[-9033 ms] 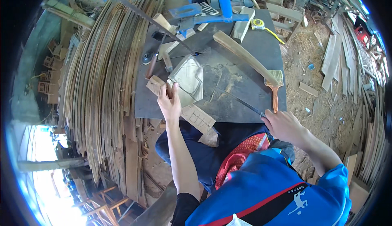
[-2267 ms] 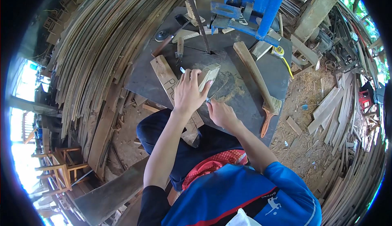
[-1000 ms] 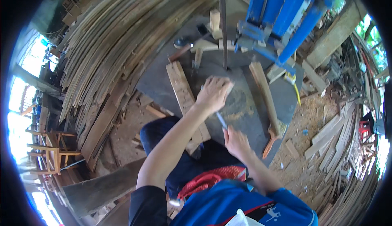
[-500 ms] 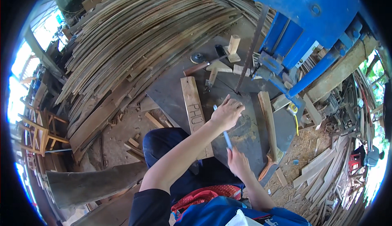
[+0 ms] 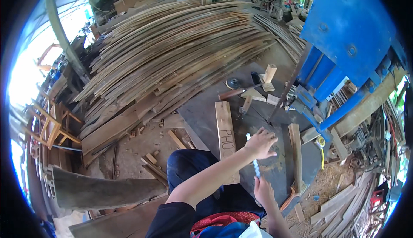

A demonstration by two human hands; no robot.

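My right hand (image 5: 263, 190) is closed round the lower end of a slim, light-blue and whitish stick-like tool (image 5: 257, 167), whose exact kind I cannot make out. It slants up and away over the dark metal table (image 5: 275, 130). Across its upper part reaches my left hand (image 5: 261, 143), fingers spread and palm down; whether it touches the tool is unclear. Left of the hands a wooden board (image 5: 224, 124) with dark handwriting lies lengthwise, its near end by my knee. To the right is a narrow wooden piece (image 5: 295, 152), with a brown-orange handle (image 5: 287, 203) at its near end.
A blue band saw (image 5: 344, 27) stands at the right, its blade (image 5: 287, 88) running down to the table. Beyond my hands lie a wooden-handled tool (image 5: 230, 94), a black disc (image 5: 233, 83) and wood blocks (image 5: 269, 73). Long planks (image 5: 172, 57) fill the far left. A yellow tape measure (image 5: 320, 141) sits right.
The view has tilted up, so the scene sits lower and further right. My left hand's fingers have spread from a more curled pose. My right hand still grips the stick-like tool.
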